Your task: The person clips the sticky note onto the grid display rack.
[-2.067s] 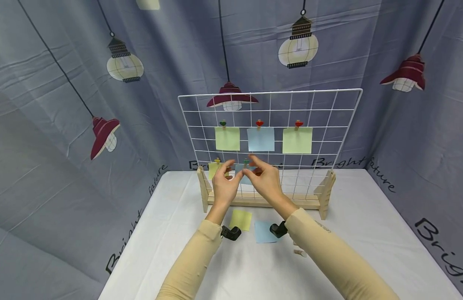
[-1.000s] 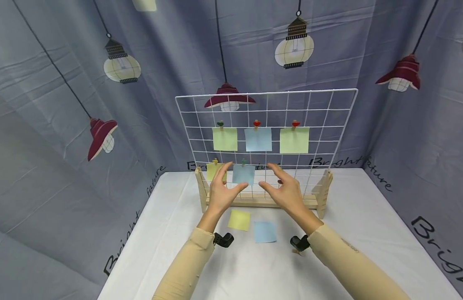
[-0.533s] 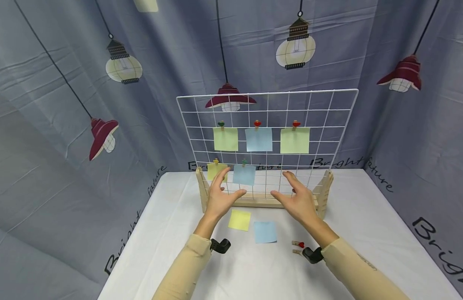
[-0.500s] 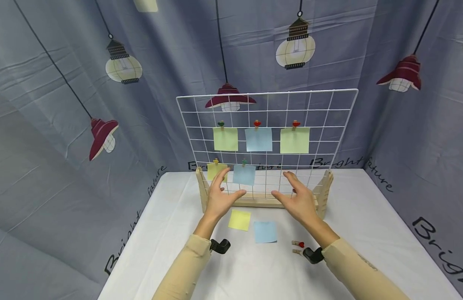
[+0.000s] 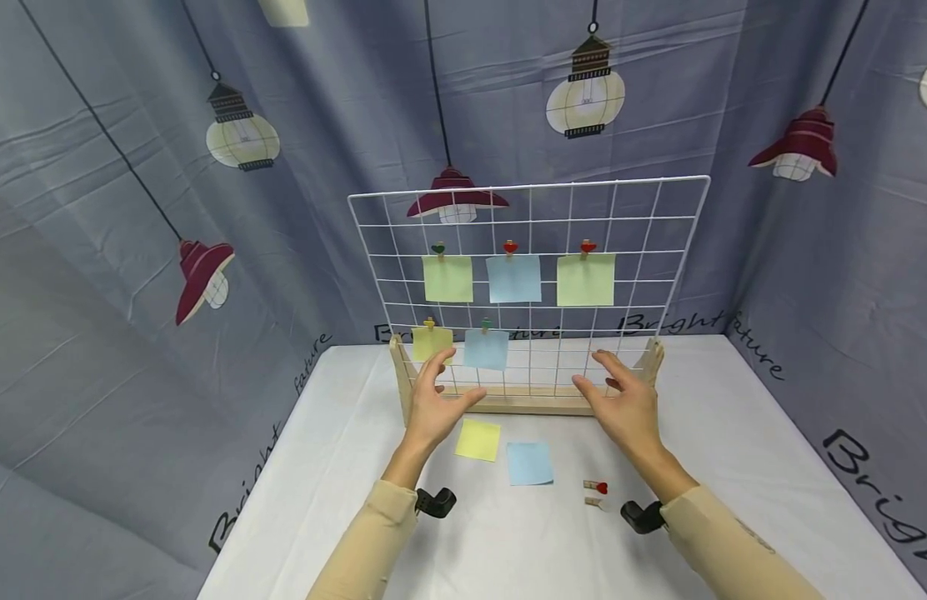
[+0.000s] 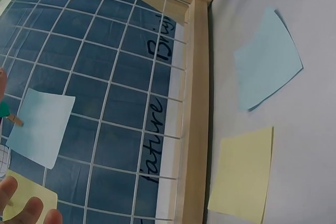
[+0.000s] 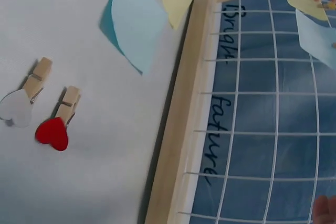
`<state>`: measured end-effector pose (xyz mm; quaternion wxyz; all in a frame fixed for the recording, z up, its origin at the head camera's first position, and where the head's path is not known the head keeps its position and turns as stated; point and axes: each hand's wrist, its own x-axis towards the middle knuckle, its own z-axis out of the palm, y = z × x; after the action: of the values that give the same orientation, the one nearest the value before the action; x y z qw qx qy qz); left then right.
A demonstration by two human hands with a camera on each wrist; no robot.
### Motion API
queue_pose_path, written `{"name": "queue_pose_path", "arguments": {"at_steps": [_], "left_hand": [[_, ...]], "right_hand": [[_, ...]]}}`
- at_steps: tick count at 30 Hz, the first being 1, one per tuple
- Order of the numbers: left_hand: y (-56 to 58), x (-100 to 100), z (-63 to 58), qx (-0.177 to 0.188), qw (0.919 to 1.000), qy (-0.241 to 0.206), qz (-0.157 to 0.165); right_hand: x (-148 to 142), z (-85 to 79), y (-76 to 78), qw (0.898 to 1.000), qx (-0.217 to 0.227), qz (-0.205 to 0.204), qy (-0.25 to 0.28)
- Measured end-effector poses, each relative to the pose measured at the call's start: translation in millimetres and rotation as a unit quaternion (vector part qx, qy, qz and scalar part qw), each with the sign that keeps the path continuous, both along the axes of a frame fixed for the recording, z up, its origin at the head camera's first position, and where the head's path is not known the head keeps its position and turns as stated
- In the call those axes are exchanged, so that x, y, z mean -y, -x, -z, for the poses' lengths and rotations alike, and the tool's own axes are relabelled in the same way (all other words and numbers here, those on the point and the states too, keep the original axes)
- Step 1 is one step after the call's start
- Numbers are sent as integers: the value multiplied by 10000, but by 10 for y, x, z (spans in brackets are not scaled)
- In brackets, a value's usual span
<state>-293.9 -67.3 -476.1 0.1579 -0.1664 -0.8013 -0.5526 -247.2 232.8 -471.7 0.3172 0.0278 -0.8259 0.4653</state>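
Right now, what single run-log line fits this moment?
left hand: open, by grid | right hand: open, empty | grid: five notes clipped | table: yellow note, blue note, two clips

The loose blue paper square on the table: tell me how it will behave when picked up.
The blue paper square is probably very light and floppy: in the right wrist view one edge curls up off the white table. Lying nearly flat, it may be awkward to pinch, and a push would likely slide or crease it.
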Motion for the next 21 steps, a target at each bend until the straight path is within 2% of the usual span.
{"name": "queue_pose_path", "arguments": {"at_steps": [4, 11, 16, 21], "left_hand": [[-20, 21, 21, 52, 9999, 23, -89], [-58, 57, 90, 61, 9999, 142, -65], [-72, 76, 161, -33, 9996, 276, -16], [-84, 94, 222, 86, 9995, 298, -22]], "right_hand": [[-44, 21, -29, 9990, -284, 352, 42], [-117, 57, -53, 9973, -275, 676, 17], [-160, 94, -71, 9972, -256, 702, -10], [-183, 127, -109, 9980, -272, 569, 38]]}}
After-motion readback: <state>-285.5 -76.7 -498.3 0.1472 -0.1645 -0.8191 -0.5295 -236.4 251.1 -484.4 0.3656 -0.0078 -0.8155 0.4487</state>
